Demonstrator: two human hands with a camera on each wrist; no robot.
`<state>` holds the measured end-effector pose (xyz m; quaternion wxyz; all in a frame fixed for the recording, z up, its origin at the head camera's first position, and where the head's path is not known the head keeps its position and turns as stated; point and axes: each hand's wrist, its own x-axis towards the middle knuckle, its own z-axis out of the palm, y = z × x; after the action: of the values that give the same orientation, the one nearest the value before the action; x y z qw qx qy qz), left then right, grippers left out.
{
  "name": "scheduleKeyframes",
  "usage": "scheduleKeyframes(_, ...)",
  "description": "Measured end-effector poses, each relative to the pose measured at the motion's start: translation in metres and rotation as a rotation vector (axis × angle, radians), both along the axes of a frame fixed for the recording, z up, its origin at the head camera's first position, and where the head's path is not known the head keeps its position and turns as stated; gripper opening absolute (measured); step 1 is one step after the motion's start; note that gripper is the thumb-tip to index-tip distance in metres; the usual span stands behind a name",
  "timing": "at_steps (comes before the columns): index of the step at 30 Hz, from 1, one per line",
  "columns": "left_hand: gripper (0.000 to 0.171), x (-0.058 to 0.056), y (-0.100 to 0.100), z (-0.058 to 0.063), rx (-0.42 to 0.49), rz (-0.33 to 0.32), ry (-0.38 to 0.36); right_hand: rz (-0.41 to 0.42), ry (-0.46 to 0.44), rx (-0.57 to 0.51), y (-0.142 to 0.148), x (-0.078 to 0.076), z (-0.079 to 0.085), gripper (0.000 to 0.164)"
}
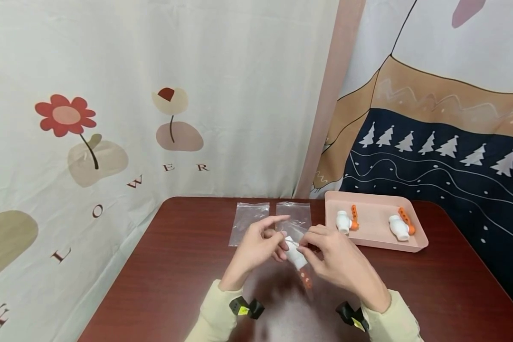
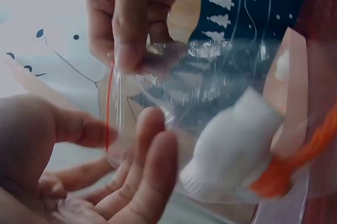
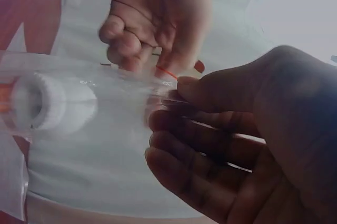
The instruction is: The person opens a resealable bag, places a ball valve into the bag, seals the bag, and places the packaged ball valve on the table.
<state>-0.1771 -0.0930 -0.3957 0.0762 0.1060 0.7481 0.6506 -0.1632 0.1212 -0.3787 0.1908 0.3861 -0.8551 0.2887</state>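
Note:
A clear zip bag (image 2: 202, 79) with a red line along its mouth hangs between both hands above the table. Inside it lies a white valve (image 2: 226, 142) with an orange handle (image 2: 279, 176), tilted downward in the head view. My left hand (image 1: 256, 244) pinches one end of the bag's mouth between thumb and fingers, its index finger stretched out in the head view. At the other end of the mouth, my right hand (image 1: 339, 251) pinches the zip strip between thumb and index finger, the remaining fingers loosely bent below it in the right wrist view.
Two flat clear zip bags (image 1: 249, 221) (image 1: 294, 213) lie near the table's far edge. Right of them stands a pink tray (image 1: 374, 237) holding two more white valves (image 1: 343, 222) (image 1: 398, 228) with orange handles. Printed curtains (image 1: 248, 95) hang behind the brown table (image 1: 154, 285).

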Motion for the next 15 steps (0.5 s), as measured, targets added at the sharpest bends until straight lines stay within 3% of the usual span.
scheduleKeyframes(6,0.018,-0.001,-0.007,0.001,-0.197,-0.078,0.113,0.057,-0.038,0.006,0.008,-0.002,0.007,0.017)
scheduleKeyframes(9,0.022,-0.003,-0.013,0.001,-0.261,-0.117,0.167,0.086,-0.054,-0.011,0.013,-0.002,0.011,0.024)
scheduleKeyframes(15,0.011,-0.007,-0.025,0.001,-0.371,-0.165,0.371,0.157,-0.064,-0.088,0.027,-0.005,0.016,0.031)
